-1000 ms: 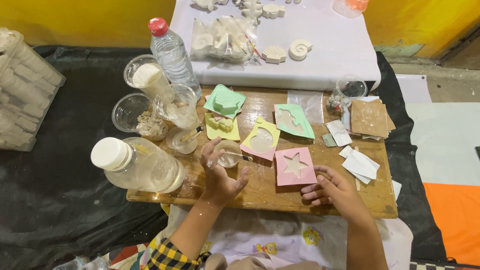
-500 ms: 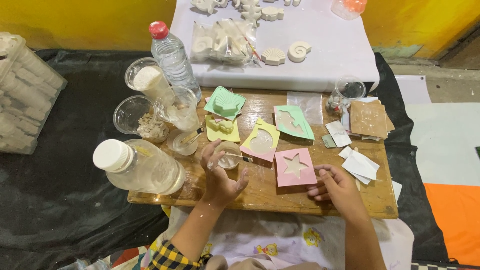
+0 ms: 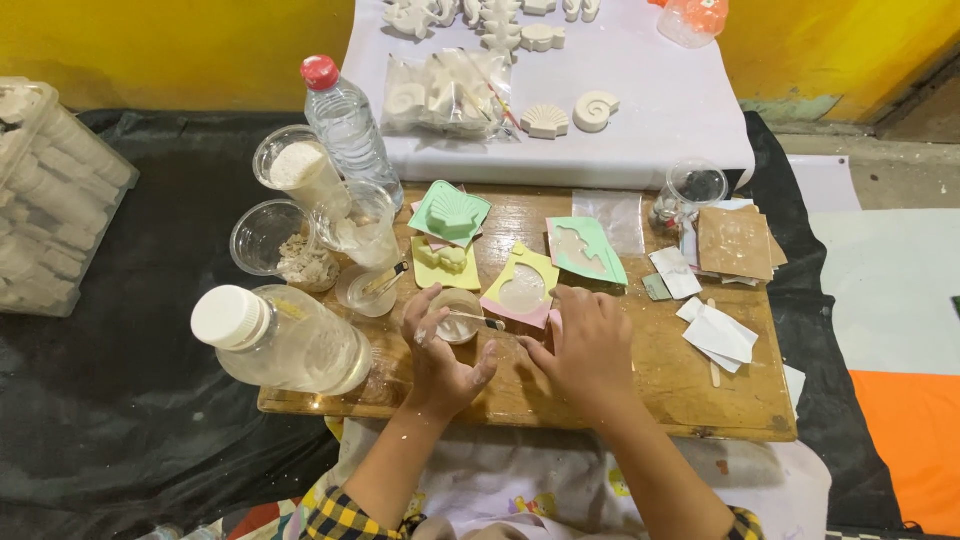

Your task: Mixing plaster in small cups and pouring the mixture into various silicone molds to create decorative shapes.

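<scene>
Since a moment ago your right hand [image 3: 590,345] has slid left over the pink star mould, which it now hides, fingers spread flat and clamped on nothing. Largest on the wooden board [image 3: 640,400] is the lying plastic jar [image 3: 290,345] at the near left, white-capped, with pale residue inside. Behind it stand the water bottle [image 3: 347,125], a cup of white powder [image 3: 295,165] and a cup of broken plaster bits [image 3: 285,255]. Your left hand [image 3: 435,350] curls loosely round the small mixing cup [image 3: 458,318], whose white mix holds a stirring stick [image 3: 470,318]. By my judgement the yellow mould [image 3: 522,288] is filled, the green shell mould [image 3: 450,210] and the green mould [image 3: 585,248] look poured too; finished casts lie far on the white sheet [image 3: 660,120].
</scene>
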